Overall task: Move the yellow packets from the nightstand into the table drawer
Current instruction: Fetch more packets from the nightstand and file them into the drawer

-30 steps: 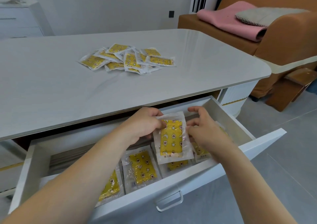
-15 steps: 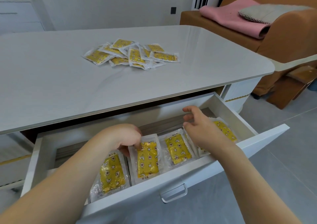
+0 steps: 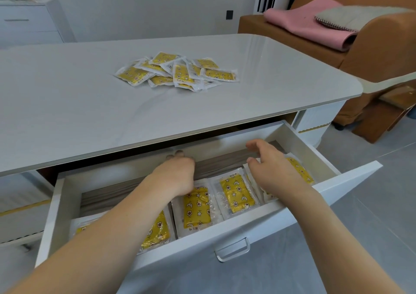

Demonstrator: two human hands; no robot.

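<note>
The white table drawer (image 3: pixel 351 178) is pulled out below the grey tabletop. Several yellow packets lie flat in a row inside it, among them one in the middle (image 3: pixel 196 208) and one to its right (image 3: pixel 236 194). My left hand (image 3: pixel 177 174) hovers over the drawer's middle with loosely bent fingers and holds nothing. To the right, my right hand (image 3: pixel 270 169) is over the drawer too, fingers relaxed and spread, empty. A pile of several yellow packets (image 3: pixel 177 71) lies on the tabletop, far from both hands.
The grey tabletop (image 3: pixel 67 113) overhangs the back of the drawer. A metal handle (image 3: pixel 233 249) sits on the drawer front. A brown sofa (image 3: pixel 382 52) with a pink blanket stands at right, and a white cabinet (image 3: pixel 29 21) at far left.
A second ago both hands held one packet above the drawer. It now lies flat in the row, and both hands have let go and lifted slightly toward the back.
</note>
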